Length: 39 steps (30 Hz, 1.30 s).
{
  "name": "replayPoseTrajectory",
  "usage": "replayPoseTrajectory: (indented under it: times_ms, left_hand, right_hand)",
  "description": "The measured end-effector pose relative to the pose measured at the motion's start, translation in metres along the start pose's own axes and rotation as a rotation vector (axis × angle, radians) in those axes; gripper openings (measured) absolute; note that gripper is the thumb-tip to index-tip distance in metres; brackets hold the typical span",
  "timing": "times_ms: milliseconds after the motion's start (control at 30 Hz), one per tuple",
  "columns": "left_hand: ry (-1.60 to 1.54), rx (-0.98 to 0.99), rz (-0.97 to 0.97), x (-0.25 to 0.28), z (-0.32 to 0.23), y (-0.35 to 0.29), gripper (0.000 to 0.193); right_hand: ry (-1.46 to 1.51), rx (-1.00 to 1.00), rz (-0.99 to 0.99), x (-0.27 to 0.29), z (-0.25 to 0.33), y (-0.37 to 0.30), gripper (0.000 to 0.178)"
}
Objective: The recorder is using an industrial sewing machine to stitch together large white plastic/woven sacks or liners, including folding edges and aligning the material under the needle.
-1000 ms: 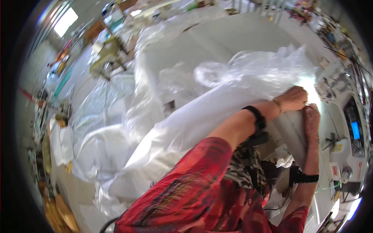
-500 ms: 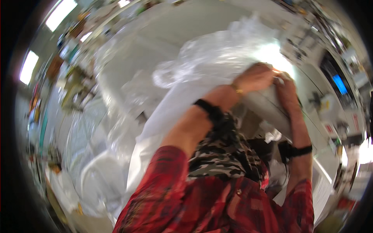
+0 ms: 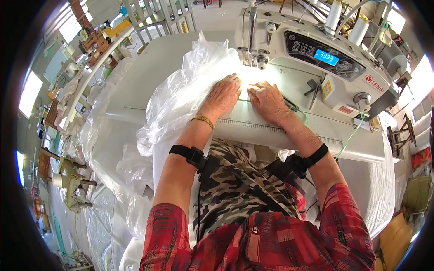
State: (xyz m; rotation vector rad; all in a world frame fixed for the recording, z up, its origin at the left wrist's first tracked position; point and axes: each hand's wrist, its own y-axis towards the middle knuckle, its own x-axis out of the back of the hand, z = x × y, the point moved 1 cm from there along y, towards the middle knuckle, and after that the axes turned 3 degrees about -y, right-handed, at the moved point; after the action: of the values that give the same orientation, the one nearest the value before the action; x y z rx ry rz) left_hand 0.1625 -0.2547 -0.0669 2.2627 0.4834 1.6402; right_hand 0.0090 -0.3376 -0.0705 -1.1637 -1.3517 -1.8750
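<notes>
A crumpled sheet of clear plastic film spreads over the left of the sewing machine's table and hangs down beside my left arm. My left hand is at the film's right edge, its fingers bent and closed on it. Just to the right, my right hand rests on the bed with curled fingers; glare hides what they hold, if anything. Both hands are in front of the needle area of a white sewing machine, under its bright lamp. White material hangs below the film by my left forearm.
A ruler strip runs along the table's near edge. The machine's control panel is lit. White thread cones stand at the back right. A metal-barred chair is beyond the table, and a cluttered bench stands at left.
The view has swung and steadied, bringing the whole machine into sight. My hands, touching at the fingertips before, are now slightly apart near the needle area. The film lies beside my left hand.
</notes>
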Motion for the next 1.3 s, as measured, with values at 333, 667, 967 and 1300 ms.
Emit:
replayPoseTrajectory:
  times_ms: [333,667,967,1300]
  left_hand:
    - [0.172,0.011,-0.240,-0.006,0.032,0.012,0.014]
    - [0.255,0.137,-0.273,0.003,0.037,0.003,0.010]
    - [0.299,0.205,-0.237,0.018,0.046,-0.027,0.013]
    - [0.194,0.191,-0.279,0.024,0.038,-0.030,0.009]
  right_hand:
    - [-0.439,-0.241,-0.165,0.016,-0.003,-0.030,0.042]
    - [-0.412,-0.223,0.070,0.035,-0.034,-0.061,0.024]
    - [-0.052,-0.321,0.141,0.022,0.000,-0.049,0.036]
    - [-0.102,-0.277,0.168,-0.004,0.028,0.022,0.017]
